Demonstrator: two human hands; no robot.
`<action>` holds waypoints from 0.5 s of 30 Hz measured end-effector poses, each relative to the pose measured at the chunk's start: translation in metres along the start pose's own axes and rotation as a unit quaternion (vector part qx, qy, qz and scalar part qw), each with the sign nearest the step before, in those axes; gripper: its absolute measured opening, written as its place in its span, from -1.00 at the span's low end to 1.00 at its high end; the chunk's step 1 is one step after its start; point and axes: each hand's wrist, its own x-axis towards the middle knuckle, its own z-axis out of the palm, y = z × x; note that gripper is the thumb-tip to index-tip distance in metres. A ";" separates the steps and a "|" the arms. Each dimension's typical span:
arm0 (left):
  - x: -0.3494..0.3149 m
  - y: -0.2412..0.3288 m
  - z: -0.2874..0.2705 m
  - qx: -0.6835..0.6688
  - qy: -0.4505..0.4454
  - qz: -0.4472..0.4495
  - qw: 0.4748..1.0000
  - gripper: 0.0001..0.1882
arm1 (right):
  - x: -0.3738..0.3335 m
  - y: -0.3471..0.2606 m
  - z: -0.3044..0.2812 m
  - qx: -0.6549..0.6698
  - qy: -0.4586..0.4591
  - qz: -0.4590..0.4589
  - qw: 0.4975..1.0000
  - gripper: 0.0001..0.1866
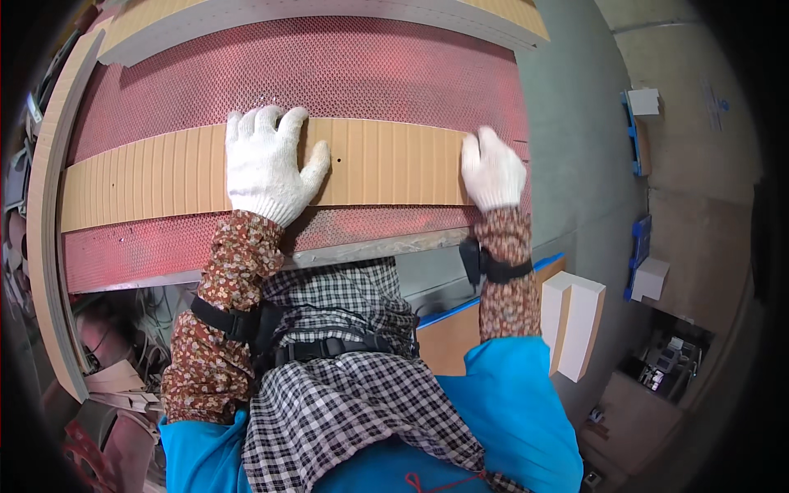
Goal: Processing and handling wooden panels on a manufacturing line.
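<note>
A long tan panel strip (394, 161) with ridges across its width lies from left to right on a red mesh-textured tabletop (329, 70). A small dark hole shows in it, just right of my left hand. My left hand (267, 168), in a white knit glove, rests flat on the strip, its fingers apart and pointing away from me. At the strip's right end is my right hand (493, 168), gloved the same way. Its fingers are bent and closed about that end, and their tips are partly hidden.
Thick tan boards with pale edges border the tabletop: one board (329, 11) at the far side, another stack (51, 205) at the left. White blocks (573, 324) stand on the right. Further out are blue pallets (639, 246) and a dark machine (670, 361). Clutter fills the lower left.
</note>
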 end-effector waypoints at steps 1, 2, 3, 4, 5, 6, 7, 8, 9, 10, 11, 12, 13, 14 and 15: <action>0.000 0.000 0.001 -0.004 0.007 0.001 1.000 -0.48 | 0.013 -0.002 0.003 0.015 0.008 -0.003 1.000 -0.61; -0.001 -0.001 0.001 -0.001 0.007 0.004 1.000 -0.48 | 0.017 -0.001 0.004 0.013 0.003 -0.002 1.000 -0.61; -0.001 -0.001 0.001 0.000 0.007 0.002 1.000 -0.48 | 0.020 -0.001 0.005 0.008 0.000 -0.001 1.000 -0.61; -0.001 -0.002 0.002 -0.004 0.004 -0.004 1.000 -0.48 | 0.019 -0.002 0.005 0.004 0.003 -0.002 1.000 -0.60; -0.001 -0.003 0.002 0.005 0.012 0.003 1.000 -0.48 | 0.012 -0.001 0.004 0.008 0.001 0.005 1.000 -0.59; 0.000 -0.003 0.002 0.009 0.021 0.008 1.000 -0.48 | 0.000 0.000 0.001 -0.006 -0.017 0.005 1.000 -0.61; -0.001 -0.003 0.002 -0.001 0.012 0.002 1.000 -0.48 | -0.017 0.001 -0.001 0.006 -0.013 0.005 1.000 -0.65; -0.001 -0.003 0.002 -0.018 -0.001 -0.008 1.000 -0.48 | -0.035 0.001 -0.003 0.018 0.003 -0.004 1.000 -0.69; -0.001 -0.003 0.002 -0.013 0.000 -0.006 1.000 -0.48 | -0.054 0.001 -0.007 0.023 0.008 -0.012 1.000 -0.74; -0.001 -0.002 0.002 -0.008 0.002 -0.004 1.000 -0.48 | -0.072 0.002 -0.010 0.034 0.009 -0.008 0.999 -0.78; -0.001 -0.002 0.002 -0.006 0.009 -0.001 1.000 -0.48 | -0.085 0.003 -0.013 0.028 0.011 -0.018 0.999 -0.78; -0.002 -0.001 0.002 -0.003 0.001 -0.003 1.000 -0.48 | -0.095 0.003 -0.015 0.036 0.018 -0.018 0.999 -0.79; -0.001 -0.001 0.002 -0.006 0.000 -0.004 1.000 -0.48 | -0.100 0.004 -0.015 0.051 0.030 -0.018 0.998 -0.80; -0.001 -0.001 0.002 -0.013 0.005 -0.002 1.000 -0.48 | -0.097 0.004 -0.014 0.047 0.023 -0.017 0.998 -0.80; -0.001 -0.001 0.001 -0.007 -0.002 -0.003 1.000 -0.48 | -0.092 0.005 -0.012 0.047 0.022 -0.020 0.998 -0.80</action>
